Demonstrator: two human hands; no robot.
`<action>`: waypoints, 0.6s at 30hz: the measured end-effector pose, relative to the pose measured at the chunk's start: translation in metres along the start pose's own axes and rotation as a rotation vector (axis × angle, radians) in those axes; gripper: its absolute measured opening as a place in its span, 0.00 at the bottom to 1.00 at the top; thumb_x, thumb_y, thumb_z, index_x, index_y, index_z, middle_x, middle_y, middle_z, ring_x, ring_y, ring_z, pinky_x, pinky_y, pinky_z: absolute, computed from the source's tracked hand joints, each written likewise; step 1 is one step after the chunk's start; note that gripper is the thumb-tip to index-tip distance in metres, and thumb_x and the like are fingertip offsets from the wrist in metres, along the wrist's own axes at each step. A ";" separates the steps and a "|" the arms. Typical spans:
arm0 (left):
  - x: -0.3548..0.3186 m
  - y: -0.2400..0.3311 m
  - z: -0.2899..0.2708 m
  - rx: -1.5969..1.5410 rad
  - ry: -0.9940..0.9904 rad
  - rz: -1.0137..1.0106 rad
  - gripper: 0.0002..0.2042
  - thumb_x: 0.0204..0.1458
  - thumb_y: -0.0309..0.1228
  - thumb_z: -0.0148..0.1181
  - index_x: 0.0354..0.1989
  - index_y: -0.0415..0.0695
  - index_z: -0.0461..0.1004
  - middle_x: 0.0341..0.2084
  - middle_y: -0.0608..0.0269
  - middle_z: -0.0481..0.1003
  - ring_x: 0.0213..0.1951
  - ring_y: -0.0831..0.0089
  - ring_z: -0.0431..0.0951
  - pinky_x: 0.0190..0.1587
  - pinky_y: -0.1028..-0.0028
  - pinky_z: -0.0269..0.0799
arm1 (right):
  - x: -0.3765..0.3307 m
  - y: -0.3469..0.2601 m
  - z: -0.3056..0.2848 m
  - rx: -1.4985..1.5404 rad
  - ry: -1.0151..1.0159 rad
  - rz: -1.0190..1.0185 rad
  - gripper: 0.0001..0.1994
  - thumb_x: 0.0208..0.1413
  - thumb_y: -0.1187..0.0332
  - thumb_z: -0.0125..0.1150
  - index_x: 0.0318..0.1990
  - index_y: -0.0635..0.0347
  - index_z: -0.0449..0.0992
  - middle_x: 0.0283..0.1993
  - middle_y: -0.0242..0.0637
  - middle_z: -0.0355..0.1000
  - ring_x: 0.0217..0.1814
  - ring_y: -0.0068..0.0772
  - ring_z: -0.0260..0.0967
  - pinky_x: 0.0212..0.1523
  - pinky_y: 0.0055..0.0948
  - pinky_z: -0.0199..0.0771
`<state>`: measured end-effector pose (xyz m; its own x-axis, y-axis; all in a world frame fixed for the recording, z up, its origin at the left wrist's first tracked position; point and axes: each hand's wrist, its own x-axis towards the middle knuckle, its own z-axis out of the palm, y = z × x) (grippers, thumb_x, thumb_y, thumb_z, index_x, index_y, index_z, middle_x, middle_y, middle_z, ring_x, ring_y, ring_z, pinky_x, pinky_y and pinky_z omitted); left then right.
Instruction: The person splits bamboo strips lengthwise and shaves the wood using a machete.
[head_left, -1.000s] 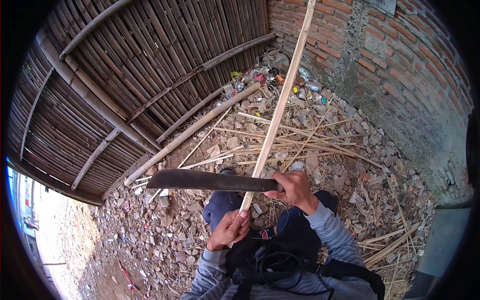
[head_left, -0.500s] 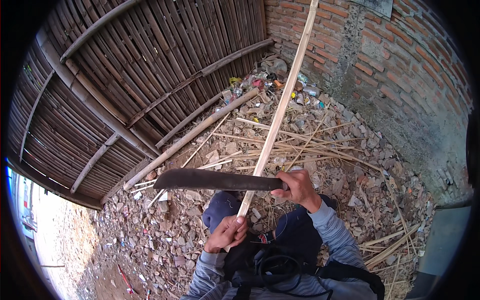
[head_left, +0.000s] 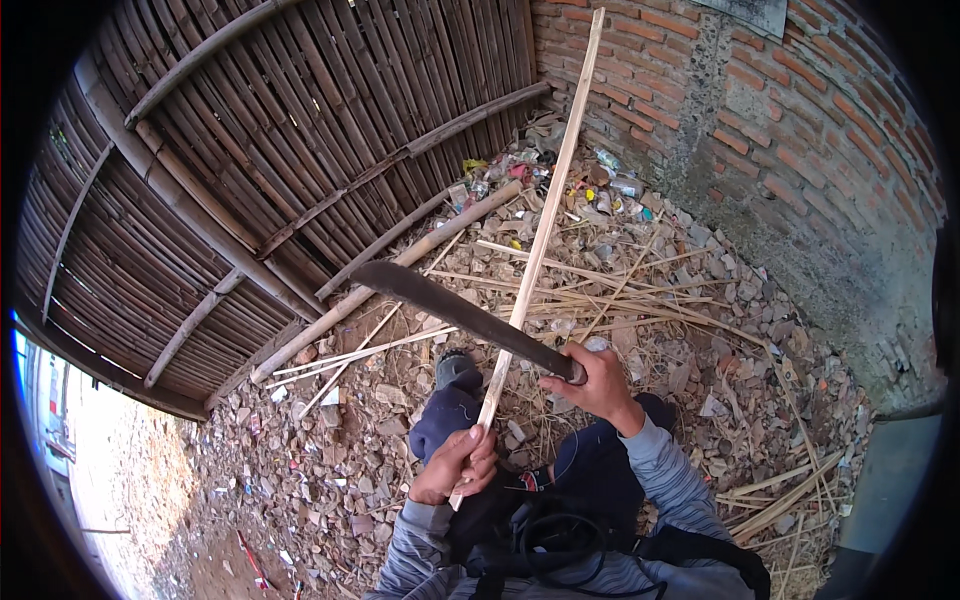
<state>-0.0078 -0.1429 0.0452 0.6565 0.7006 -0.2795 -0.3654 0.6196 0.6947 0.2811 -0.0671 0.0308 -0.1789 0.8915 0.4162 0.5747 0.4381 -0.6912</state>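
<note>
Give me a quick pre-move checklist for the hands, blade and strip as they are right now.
1. Left hand grips the lower end of the long bamboo strip: ok.
2. Right hand closed on the handle of the machete: ok.
3. Blade crosses the strip above the left hand, apart from its fingers: ok.
4. Blade edge seated on the strip: cannot tell, the overlap hides any contact.
5. Knee sits just below the blade's line: not ok, looks too near if the blade slips.
6. Footing on the rubble ground strewn with loose splints: not ok.
</note>
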 end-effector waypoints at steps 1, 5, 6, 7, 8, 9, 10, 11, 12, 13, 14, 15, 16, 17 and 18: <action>0.002 -0.003 0.000 -0.027 -0.019 0.045 0.25 0.76 0.49 0.40 0.26 0.48 0.59 0.16 0.70 0.56 0.12 0.78 0.56 0.12 0.78 0.51 | -0.004 -0.003 0.006 -0.002 -0.004 -0.045 0.22 0.53 0.48 0.78 0.38 0.55 0.79 0.18 0.33 0.72 0.19 0.37 0.76 0.22 0.34 0.72; 0.007 -0.002 0.000 0.013 -0.020 0.073 0.27 0.75 0.54 0.38 0.26 0.47 0.59 0.17 0.70 0.57 0.13 0.80 0.57 0.13 0.79 0.54 | -0.018 -0.014 0.022 -0.018 -0.041 -0.111 0.20 0.49 0.52 0.81 0.38 0.51 0.77 0.20 0.30 0.76 0.22 0.39 0.79 0.23 0.35 0.76; 0.006 -0.001 0.000 0.039 -0.010 0.049 0.27 0.74 0.55 0.39 0.27 0.47 0.59 0.16 0.70 0.57 0.13 0.82 0.56 0.13 0.80 0.55 | -0.020 -0.015 0.025 -0.068 -0.056 -0.148 0.20 0.48 0.52 0.81 0.39 0.51 0.76 0.21 0.30 0.76 0.22 0.39 0.80 0.23 0.35 0.76; 0.006 -0.002 0.000 0.037 -0.006 0.047 0.27 0.74 0.55 0.39 0.27 0.47 0.59 0.16 0.70 0.57 0.13 0.82 0.56 0.13 0.80 0.55 | -0.022 -0.019 0.024 -0.063 -0.094 -0.138 0.20 0.47 0.54 0.81 0.40 0.50 0.76 0.21 0.30 0.76 0.23 0.39 0.80 0.24 0.37 0.77; 0.006 -0.002 0.000 0.009 -0.015 0.037 0.26 0.73 0.55 0.42 0.28 0.47 0.59 0.16 0.71 0.57 0.13 0.83 0.55 0.14 0.81 0.54 | -0.023 -0.022 0.026 -0.059 -0.097 -0.136 0.20 0.47 0.54 0.81 0.40 0.50 0.76 0.21 0.30 0.76 0.23 0.39 0.80 0.24 0.37 0.77; 0.005 -0.003 0.001 -0.020 -0.025 0.026 0.26 0.72 0.56 0.44 0.29 0.47 0.60 0.16 0.72 0.57 0.14 0.84 0.54 0.14 0.82 0.52 | -0.024 -0.026 0.027 -0.026 -0.094 -0.116 0.21 0.48 0.52 0.81 0.39 0.51 0.76 0.21 0.31 0.76 0.22 0.39 0.80 0.23 0.37 0.76; 0.005 -0.004 -0.002 -0.021 -0.021 0.024 0.26 0.72 0.56 0.44 0.29 0.47 0.60 0.16 0.72 0.57 0.14 0.84 0.54 0.14 0.82 0.52 | -0.025 -0.030 0.029 0.007 -0.091 -0.096 0.22 0.48 0.49 0.81 0.39 0.52 0.77 0.21 0.32 0.76 0.22 0.39 0.80 0.23 0.38 0.76; 0.007 -0.006 -0.008 -0.011 -0.074 0.036 0.25 0.71 0.55 0.48 0.30 0.47 0.60 0.16 0.73 0.57 0.14 0.85 0.54 0.14 0.82 0.50 | -0.025 -0.034 0.029 0.011 -0.093 -0.094 0.22 0.48 0.49 0.81 0.39 0.52 0.77 0.21 0.32 0.76 0.22 0.39 0.80 0.23 0.38 0.76; 0.006 -0.006 -0.009 -0.001 -0.125 0.047 0.24 0.70 0.55 0.51 0.31 0.48 0.60 0.15 0.74 0.57 0.14 0.85 0.53 0.15 0.83 0.49 | -0.024 -0.037 0.030 0.036 -0.085 -0.074 0.23 0.49 0.47 0.81 0.37 0.54 0.78 0.20 0.32 0.75 0.21 0.40 0.79 0.23 0.37 0.75; 0.005 -0.005 -0.007 0.006 -0.097 0.045 0.22 0.70 0.53 0.54 0.32 0.49 0.61 0.15 0.74 0.58 0.14 0.87 0.54 0.15 0.84 0.46 | -0.022 -0.040 0.029 0.062 -0.077 -0.055 0.25 0.50 0.44 0.80 0.36 0.56 0.78 0.19 0.33 0.74 0.20 0.40 0.78 0.23 0.36 0.74; 0.006 -0.003 -0.006 0.004 -0.092 0.042 0.22 0.70 0.53 0.54 0.32 0.49 0.61 0.15 0.74 0.58 0.14 0.87 0.54 0.15 0.84 0.46 | -0.020 -0.042 0.027 0.066 -0.080 -0.052 0.25 0.50 0.44 0.80 0.36 0.56 0.78 0.19 0.33 0.74 0.20 0.40 0.78 0.23 0.36 0.74; 0.006 0.000 -0.006 -0.025 -0.113 0.031 0.21 0.71 0.51 0.53 0.34 0.48 0.62 0.15 0.75 0.58 0.14 0.87 0.54 0.16 0.84 0.48 | -0.016 -0.044 0.023 0.088 -0.135 0.003 0.25 0.49 0.46 0.82 0.35 0.59 0.79 0.18 0.33 0.72 0.19 0.36 0.75 0.23 0.34 0.72; 0.006 0.001 -0.006 -0.053 -0.135 0.021 0.19 0.72 0.50 0.52 0.35 0.48 0.64 0.15 0.76 0.58 0.14 0.87 0.55 0.17 0.84 0.49 | -0.013 -0.047 0.019 0.109 -0.191 0.057 0.25 0.49 0.48 0.83 0.34 0.62 0.79 0.17 0.33 0.70 0.17 0.31 0.71 0.23 0.32 0.69; 0.005 0.002 -0.007 -0.092 -0.154 0.013 0.18 0.73 0.49 0.52 0.34 0.49 0.64 0.15 0.77 0.58 0.13 0.88 0.54 0.16 0.85 0.47 | -0.010 -0.054 0.015 0.181 -0.245 0.116 0.24 0.50 0.50 0.83 0.35 0.62 0.80 0.17 0.31 0.68 0.17 0.26 0.66 0.22 0.30 0.65; 0.004 0.003 -0.009 -0.091 -0.154 0.015 0.18 0.73 0.49 0.52 0.34 0.49 0.64 0.15 0.77 0.58 0.13 0.88 0.54 0.16 0.85 0.47 | -0.008 -0.054 0.013 0.181 -0.245 0.114 0.24 0.50 0.50 0.83 0.35 0.62 0.80 0.17 0.31 0.68 0.17 0.26 0.66 0.22 0.30 0.65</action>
<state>-0.0120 -0.1348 0.0398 0.7413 0.6517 -0.1604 -0.4294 0.6442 0.6330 0.2408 -0.0966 0.0568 -0.3208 0.9278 0.1906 0.4546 0.3274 -0.8284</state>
